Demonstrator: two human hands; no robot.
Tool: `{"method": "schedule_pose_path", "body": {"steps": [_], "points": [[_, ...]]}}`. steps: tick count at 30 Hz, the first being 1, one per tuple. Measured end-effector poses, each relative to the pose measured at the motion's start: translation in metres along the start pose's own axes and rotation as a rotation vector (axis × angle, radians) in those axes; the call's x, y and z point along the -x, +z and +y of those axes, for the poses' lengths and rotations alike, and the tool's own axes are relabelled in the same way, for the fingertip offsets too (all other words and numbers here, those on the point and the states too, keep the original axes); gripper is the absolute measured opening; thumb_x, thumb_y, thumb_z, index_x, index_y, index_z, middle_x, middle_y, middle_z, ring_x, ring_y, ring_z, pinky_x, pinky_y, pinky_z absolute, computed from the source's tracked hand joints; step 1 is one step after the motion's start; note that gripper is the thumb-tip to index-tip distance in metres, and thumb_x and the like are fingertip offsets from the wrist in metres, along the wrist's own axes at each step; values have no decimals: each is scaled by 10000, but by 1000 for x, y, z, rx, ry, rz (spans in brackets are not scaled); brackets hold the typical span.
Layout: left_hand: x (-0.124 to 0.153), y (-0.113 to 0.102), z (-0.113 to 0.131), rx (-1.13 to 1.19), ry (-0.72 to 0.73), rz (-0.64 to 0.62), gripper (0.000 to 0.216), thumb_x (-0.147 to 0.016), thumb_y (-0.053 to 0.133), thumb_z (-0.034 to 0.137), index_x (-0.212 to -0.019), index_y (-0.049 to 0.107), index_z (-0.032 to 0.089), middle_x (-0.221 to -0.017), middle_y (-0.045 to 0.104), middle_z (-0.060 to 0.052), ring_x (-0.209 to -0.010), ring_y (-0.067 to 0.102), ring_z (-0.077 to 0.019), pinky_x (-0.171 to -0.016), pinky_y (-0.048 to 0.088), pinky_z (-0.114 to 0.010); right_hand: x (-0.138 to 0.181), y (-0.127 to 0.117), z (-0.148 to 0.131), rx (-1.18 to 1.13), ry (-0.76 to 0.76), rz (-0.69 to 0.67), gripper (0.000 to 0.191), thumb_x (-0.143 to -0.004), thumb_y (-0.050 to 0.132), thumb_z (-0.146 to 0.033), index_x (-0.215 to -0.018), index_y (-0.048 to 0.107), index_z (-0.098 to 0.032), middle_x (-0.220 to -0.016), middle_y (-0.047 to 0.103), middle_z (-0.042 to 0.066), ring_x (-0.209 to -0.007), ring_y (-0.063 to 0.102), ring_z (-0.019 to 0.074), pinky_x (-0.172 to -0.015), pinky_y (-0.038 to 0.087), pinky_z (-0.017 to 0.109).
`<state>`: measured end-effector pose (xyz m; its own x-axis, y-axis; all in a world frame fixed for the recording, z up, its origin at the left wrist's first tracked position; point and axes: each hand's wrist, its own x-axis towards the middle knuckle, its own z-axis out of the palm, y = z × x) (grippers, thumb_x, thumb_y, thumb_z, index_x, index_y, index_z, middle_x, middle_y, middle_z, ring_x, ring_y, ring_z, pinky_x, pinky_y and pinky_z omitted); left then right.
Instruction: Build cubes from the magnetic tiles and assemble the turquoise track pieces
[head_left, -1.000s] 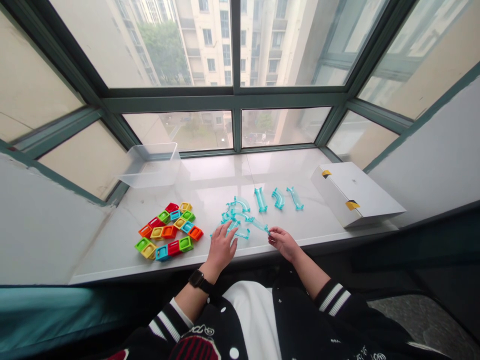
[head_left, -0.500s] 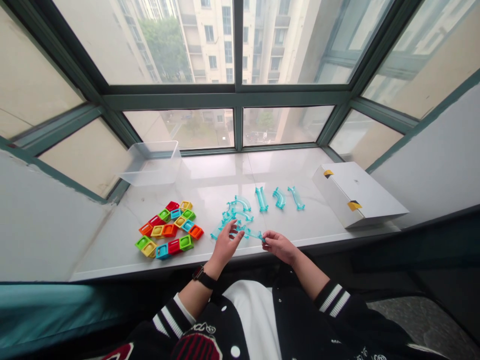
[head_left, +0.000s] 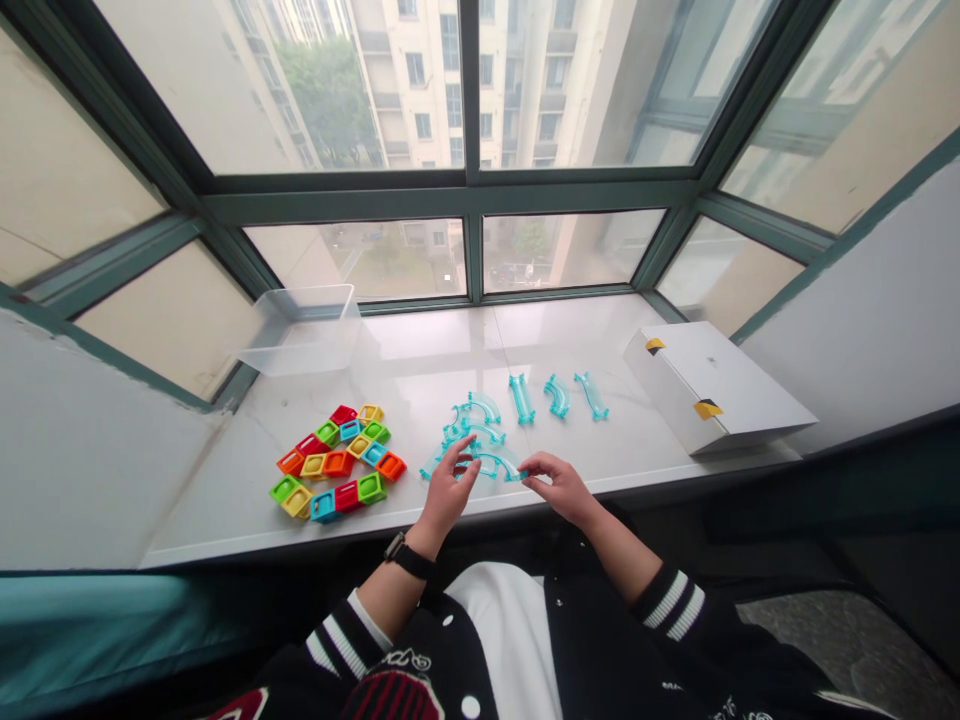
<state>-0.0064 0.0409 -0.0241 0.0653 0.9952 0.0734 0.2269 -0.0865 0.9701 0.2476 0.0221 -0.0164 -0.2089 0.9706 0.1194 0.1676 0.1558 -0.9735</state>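
My left hand (head_left: 448, 490) and my right hand (head_left: 559, 485) hold a curved translucent teal track piece (head_left: 495, 465) between them, just above the near edge of the white sill (head_left: 427, 375). Each hand pinches one end of it. Right behind the hands lies a small heap of teal track pieces (head_left: 469, 425). Three more teal pieces (head_left: 556, 395) lie in a row farther back to the right. A cluster of coloured square blocks (head_left: 337, 460) in red, orange, yellow, green and blue sits to the left of my left hand.
An empty clear plastic tub (head_left: 304, 328) stands at the back left of the sill. A white flat box (head_left: 712, 385) with yellow tabs lies at the right end. Dark green window frames (head_left: 471, 190) close off the back.
Both hands have come together on one teal track piece. The left hand rose off the heap and closed on its end; the right hand shifted slightly left with the piece.
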Motion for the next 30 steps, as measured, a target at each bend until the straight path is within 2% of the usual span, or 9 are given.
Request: {"method": "schedule_pose_path", "body": {"steps": [4,7,10,14,17,22,25,30], "points": [[0,4,-1,-15,13,-1,476,-993,628,470,-1434,598,293,-1404,663,-89,-1112,688,-217,-932,599,-377,0,-2,2,11,17,1,164,-907,745,-403,-1009,813,-293,-998,752,64,-957,692,264,-893,552,420],[0,8,-5,-13,34,-2,492,-1011,598,446,-1476,541,297,-1475,598,-109,-1149,674,-220,-928,605,-382,0,-2,2,28,-19,25,147,-921,729,-404,-982,814,-301,-982,753,70,-950,685,277,-889,551,438],[-2,14,-4,-38,94,28,534,-1003,601,409,-1513,478,306,-1546,501,-125,-1226,641,-231,-933,610,-386,-3,-8,1,46,-66,102,133,-915,738,-410,-958,815,-311,-956,748,76,-941,674,288,-911,549,460],[-9,27,10,-62,185,-46,421,-1007,582,360,-1422,569,288,-1442,566,-114,-1280,607,-242,-983,603,-396,-10,-28,3,103,-96,233,134,-924,729,-412,-962,814,-316,-969,741,81,-927,668,287,-907,548,455],[-17,45,25,-41,233,-172,391,-1016,562,326,-1402,607,288,-1445,576,-109,-1343,574,-252,-1038,590,-411,-15,-49,7,173,-100,298,141,-944,705,-403,-994,804,-317,-1002,737,82,-937,662,286,-925,538,459],[-37,88,34,-21,230,-347,533,-987,609,326,-1514,533,294,-1554,505,-127,-1413,530,-281,-1081,580,-463,-22,-74,17,229,-68,371,154,-947,695,-411,-1019,792,-315,-1020,737,90,-958,653,300,-951,526,479],[-52,111,30,11,201,-390,570,-972,635,339,-1529,522,298,-1572,485,-135,-1400,544,-289,-1080,578,-488,-26,-82,24,268,-72,378,163,-958,674,-403,-1026,792,-314,-1022,743,87,-965,659,302,-952,522,475],[-78,141,24,67,104,-391,584,-951,680,365,-1512,538,283,-1553,507,-155,-1335,600,-301,-1052,579,-504,-39,-97,38,362,-87,391,185,-977,625,-361,-1048,790,-319,-1034,750,74,-964,668,293,-941,512,448]]}}
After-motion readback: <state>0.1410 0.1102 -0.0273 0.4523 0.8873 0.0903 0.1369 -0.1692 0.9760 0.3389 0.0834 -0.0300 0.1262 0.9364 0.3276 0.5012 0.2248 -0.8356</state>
